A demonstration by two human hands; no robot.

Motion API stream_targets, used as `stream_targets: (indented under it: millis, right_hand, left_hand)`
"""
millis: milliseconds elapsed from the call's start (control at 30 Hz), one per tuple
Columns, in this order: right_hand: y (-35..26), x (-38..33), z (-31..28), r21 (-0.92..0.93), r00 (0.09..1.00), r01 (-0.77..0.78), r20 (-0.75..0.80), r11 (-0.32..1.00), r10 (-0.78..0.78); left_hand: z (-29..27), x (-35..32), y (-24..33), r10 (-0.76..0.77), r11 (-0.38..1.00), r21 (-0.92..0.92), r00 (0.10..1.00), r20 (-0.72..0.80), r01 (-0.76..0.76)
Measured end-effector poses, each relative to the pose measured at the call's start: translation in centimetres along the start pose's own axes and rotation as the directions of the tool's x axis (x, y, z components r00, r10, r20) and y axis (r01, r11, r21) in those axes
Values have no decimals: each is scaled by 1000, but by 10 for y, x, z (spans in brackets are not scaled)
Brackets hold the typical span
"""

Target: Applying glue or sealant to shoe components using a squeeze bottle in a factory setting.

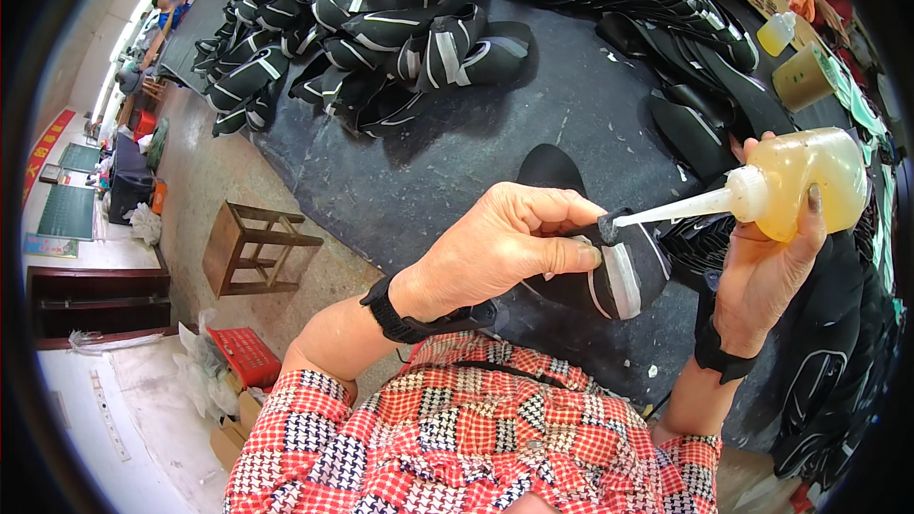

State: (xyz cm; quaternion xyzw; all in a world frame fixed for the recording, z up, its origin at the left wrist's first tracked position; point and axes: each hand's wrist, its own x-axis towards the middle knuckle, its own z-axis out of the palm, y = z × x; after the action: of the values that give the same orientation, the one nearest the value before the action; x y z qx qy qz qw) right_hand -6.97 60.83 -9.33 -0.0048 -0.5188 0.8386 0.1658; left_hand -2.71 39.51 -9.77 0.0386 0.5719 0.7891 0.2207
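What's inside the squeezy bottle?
The clear squeeze bottle in the right hand holds yellowish liquid, likely glue. The fingers cover its lower side, and nothing shows inside the white nozzle.

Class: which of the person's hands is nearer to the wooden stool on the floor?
Left. The left hand holds a black piece right of the stool; the right hand, holding the bottle, is farther right.

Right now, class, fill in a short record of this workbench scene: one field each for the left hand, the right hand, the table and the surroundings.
left hand: left hand grips a black shoe piece with pale stripes, held above the table
right hand: right hand holds a squeeze bottle of yellowish liquid, tilted, with its white nozzle tip at the piece's top edge
table: dark table with a pile of similar black pieces at the far side
surroundings: wooden stool on the floor to the left; red crate below it
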Motion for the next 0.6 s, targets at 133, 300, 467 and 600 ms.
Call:
stream_targets:
  millis: [133,300,467,600]
  right_hand:
    - [1,-1,2,2,1000,-1,-17,1000,1]
    - [3,-3,3,3,1000,-13,-24,1000,14]
    - [1,-9,5,-56,1000,-15,-17,998,14]
    - [-2,-9,4,-45,1000,-7,18,999,8]
  left_hand:
    - [1,0,0,-7,999,-36,1000,10,7]
    - [0,-1,-1,-3,999,42,1000,3,3]
    - [2,-1,-1,-6,1000,7,1000,5,6]
    - [3,1,-7,25,998,-51,999,-26,-26]
